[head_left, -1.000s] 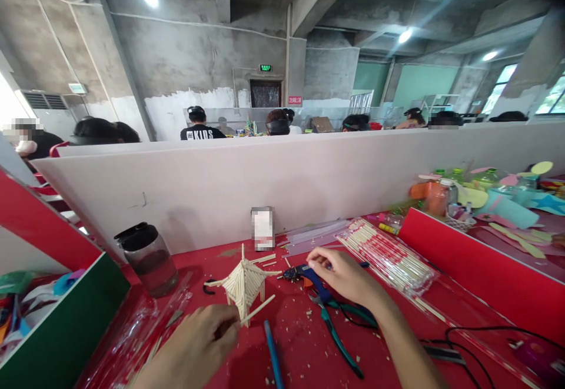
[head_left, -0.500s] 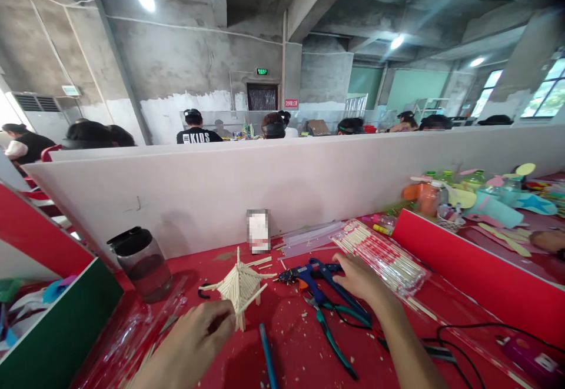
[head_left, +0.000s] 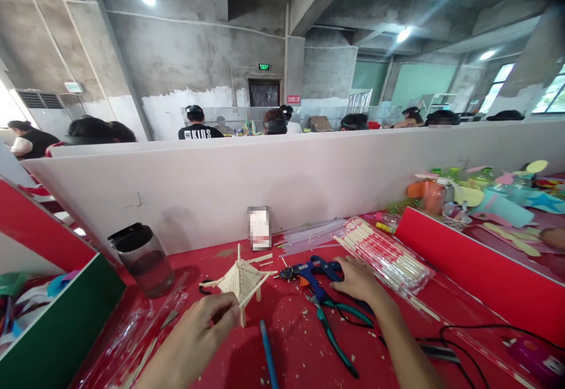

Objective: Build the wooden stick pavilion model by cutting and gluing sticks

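Delta vs 1 s ago: right hand [head_left: 358, 280] has slid off the nozzle end of the blue glue gun [head_left: 309, 272] to its handle end; half a second ago it was almost there already. It now lies on the handle with fingers draped over it; can't tell if the grip is actually closed. Left hand [head_left: 200, 327] is pinched shut on a loose stick [head_left: 252, 291], same as before, but the stick has come up: a second ago it sat low off the front corner of the stick hut [head_left: 241, 280], now it lies along the hut's right roof slope, touching it. Hut hasn't moved, upright on the red table [head_left: 300, 348]. Positions: hut at 1 o'clock from the left hand, just beside the fingertips; glue gun lies flat at 3 o'clock from the hut, nozzle towards it, a small gap between them. Gun body runs out at 9 o'clock from the right hand. Green-handled pliers [head_left: 335, 336] at 7 o'clock from the right hand, near the wrist. Blue rod [head_left: 267, 353] at 4 o'clock from the left hand. Pack of sticks [head_left: 384, 256] at 1 o'clock from the right hand, close by. Dark-lidded jar [head_left: 142, 258] at 11 o'clock from the left hand, well apart.
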The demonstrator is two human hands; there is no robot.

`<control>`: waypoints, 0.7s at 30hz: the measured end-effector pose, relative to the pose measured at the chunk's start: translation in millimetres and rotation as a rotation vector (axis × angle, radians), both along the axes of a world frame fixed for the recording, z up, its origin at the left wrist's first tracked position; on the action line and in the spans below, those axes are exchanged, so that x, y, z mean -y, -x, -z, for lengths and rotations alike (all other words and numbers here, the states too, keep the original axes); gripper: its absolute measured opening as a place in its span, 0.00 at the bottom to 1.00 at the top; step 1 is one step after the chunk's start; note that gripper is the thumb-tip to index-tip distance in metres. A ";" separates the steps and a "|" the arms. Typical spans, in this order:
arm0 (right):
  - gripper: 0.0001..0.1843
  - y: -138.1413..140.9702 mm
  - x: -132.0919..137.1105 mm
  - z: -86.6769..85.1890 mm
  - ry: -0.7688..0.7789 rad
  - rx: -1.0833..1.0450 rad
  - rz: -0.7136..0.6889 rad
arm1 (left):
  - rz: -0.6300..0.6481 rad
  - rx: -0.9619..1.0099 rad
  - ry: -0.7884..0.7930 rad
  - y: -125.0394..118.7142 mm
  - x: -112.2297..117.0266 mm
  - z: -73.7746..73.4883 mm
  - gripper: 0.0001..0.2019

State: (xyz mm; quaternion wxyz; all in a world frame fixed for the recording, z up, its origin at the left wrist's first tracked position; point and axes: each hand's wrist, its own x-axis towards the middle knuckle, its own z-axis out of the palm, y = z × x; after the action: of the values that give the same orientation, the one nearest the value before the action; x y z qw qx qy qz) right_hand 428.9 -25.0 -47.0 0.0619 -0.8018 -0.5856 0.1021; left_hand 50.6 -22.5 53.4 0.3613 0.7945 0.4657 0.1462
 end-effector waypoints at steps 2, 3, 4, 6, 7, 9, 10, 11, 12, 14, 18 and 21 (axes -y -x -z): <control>0.30 -3.9 1.2 -6.2 0.000 0.017 0.016 | -0.008 0.014 0.001 0.7 -0.5 0.2 0.18; 0.30 -6.9 2.6 -9.8 0.000 0.022 0.029 | -0.011 0.018 -0.004 0.8 -0.6 0.3 0.18; 0.31 -10.4 4.7 -13.7 0.000 0.024 0.046 | -0.014 0.019 -0.011 0.7 -0.7 0.3 0.18; 0.31 -18.0 10.1 -21.8 0.004 0.014 0.091 | -0.015 0.020 -0.028 -0.2 -0.3 0.0 0.18; 0.32 -21.5 13.2 -26.2 0.006 0.005 0.119 | -0.016 0.021 -0.036 -0.7 0.0 -0.3 0.18; 0.33 -25.9 19.8 -36.8 -0.004 -0.021 0.166 | -0.021 0.025 -0.047 -2.0 0.9 -1.3 0.18; 0.34 -25.9 23.1 -43.6 -0.015 -0.041 0.176 | -0.021 0.030 -0.051 -2.6 1.4 -2.0 0.18; 0.34 -23.9 26.5 -51.6 -0.030 -0.065 0.171 | -0.022 0.036 -0.058 -3.3 2.0 -3.0 0.18; 0.34 -19.5 30.4 -60.9 -0.047 -0.091 0.153 | -0.023 0.043 -0.067 -4.1 2.7 -4.2 0.18; 0.35 -3.1 40.3 -81.5 -0.087 -0.167 0.093 | -0.026 0.062 -0.088 -6.4 4.9 -7.1 0.18; 0.38 50.5 72.8 -109.3 -0.127 -0.729 -0.117 | -0.051 0.092 -0.125 -16.4 14.7 -11.8 0.17; 0.41 88.1 101.5 -97.9 -0.025 -0.947 -0.139 | -0.063 0.089 -0.160 -28.7 25.2 -9.8 0.16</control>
State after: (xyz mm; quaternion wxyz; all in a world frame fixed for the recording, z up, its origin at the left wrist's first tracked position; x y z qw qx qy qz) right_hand 340.9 -126.4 50.9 0.3247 -0.6251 -0.5464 0.4531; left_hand 79.3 -47.6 63.2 0.3121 0.7986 0.4606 0.2295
